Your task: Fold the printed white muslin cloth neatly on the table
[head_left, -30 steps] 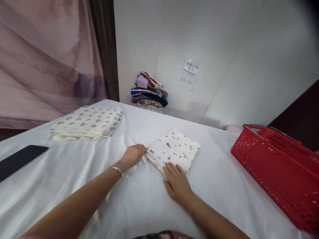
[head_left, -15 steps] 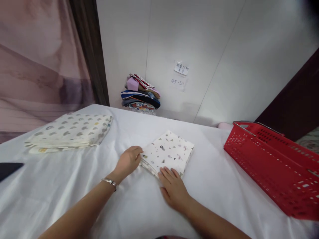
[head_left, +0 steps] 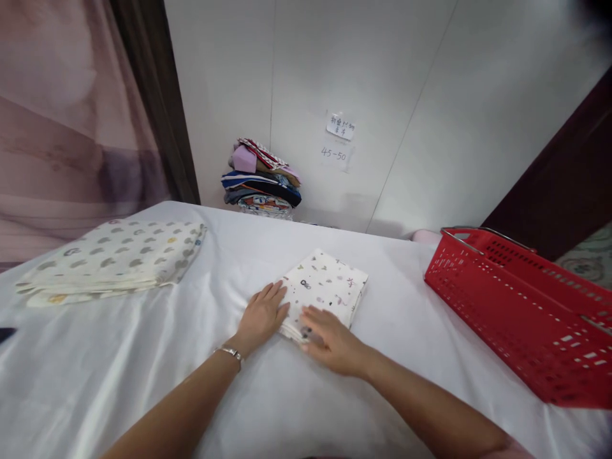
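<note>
A folded white cloth [head_left: 325,280] with small coloured prints lies in the middle of the white-covered table [head_left: 392,382]. My left hand [head_left: 262,315] rests with fingers stretched at the cloth's left edge, fingertips on it. Over the near edge is my right hand [head_left: 335,341], fingers extended and slightly blurred; whether it presses on the fabric I cannot tell. Neither hand grips anything. Further left lies a larger folded cream cloth [head_left: 129,252] with grey mushroom-like prints, apart from both hands.
On the right stands a red perforated plastic basket [head_left: 507,312] with metal handles. Beyond the far table edge, a stack of folded clothes [head_left: 262,178] is against the wall. A paper label [head_left: 340,126] hangs there. A pinkish curtain [head_left: 62,127] borders the left; a dark object [head_left: 6,333] shows at the left edge.
My left hand has gone from grasping the cloth's left corner to lying stretched out beside it. My right hand has shifted slightly up over the near edge. The view has turned a little.
</note>
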Tool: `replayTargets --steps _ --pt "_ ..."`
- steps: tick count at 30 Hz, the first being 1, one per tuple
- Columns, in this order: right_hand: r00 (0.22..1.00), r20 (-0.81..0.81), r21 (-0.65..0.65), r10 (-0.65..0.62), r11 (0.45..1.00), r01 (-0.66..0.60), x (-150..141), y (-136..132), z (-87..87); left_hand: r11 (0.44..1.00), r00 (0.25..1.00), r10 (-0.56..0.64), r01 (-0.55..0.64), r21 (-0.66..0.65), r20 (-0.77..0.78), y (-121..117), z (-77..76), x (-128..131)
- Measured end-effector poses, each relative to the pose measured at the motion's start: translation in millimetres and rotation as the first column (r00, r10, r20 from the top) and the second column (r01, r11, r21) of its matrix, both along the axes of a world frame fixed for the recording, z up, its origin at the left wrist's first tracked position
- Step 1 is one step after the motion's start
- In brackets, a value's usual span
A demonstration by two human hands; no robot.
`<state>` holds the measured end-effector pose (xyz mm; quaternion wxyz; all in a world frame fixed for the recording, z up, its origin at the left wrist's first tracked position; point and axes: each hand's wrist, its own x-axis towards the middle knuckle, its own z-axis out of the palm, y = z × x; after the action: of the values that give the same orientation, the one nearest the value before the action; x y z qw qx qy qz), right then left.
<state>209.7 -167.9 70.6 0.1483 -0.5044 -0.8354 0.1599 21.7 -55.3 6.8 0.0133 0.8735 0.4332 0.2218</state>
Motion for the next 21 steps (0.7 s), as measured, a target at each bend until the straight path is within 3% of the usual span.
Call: replayTargets --steps 4,6,8,11,14,21 --pt "0.989 0.051 0.134 -0.136 0.983 0.128 8 64 8.1 0.999 1.000 0.013 -0.013 -0.031 -0.003 -1 2.1 0" --pt "0.951 0.138 0.117 -0.278 0.958 0.263 17 93 -1.5 0.999 1.000 0.022 -0.022 -0.049 -0.012 -1 2.5 0" --pt "0.915 0.212 0.020 -0.343 0.938 0.346 27 111 -16.9 0.997 0.999 0.030 -0.031 -0.065 -0.013 -1 2.5 -1" --pt "0.906 0.245 -0.038 -0.344 0.931 0.363 38 121 -38.4 0.998 1.000 0.019 -0.019 -0.067 0.005 1 1.5 -1" --pt "0.914 0.234 -0.039 -0.331 0.936 0.349 41 119 -47.4 0.999 1.000 0.007 -0.006 -0.049 0.030 3 -0.3 -1" --pt "0.902 0.219 0.026 -0.372 0.926 0.376 58 129 -30.4 0.997 1.000 -0.002 0.004 -0.078 0.028 4 -0.7 -2"
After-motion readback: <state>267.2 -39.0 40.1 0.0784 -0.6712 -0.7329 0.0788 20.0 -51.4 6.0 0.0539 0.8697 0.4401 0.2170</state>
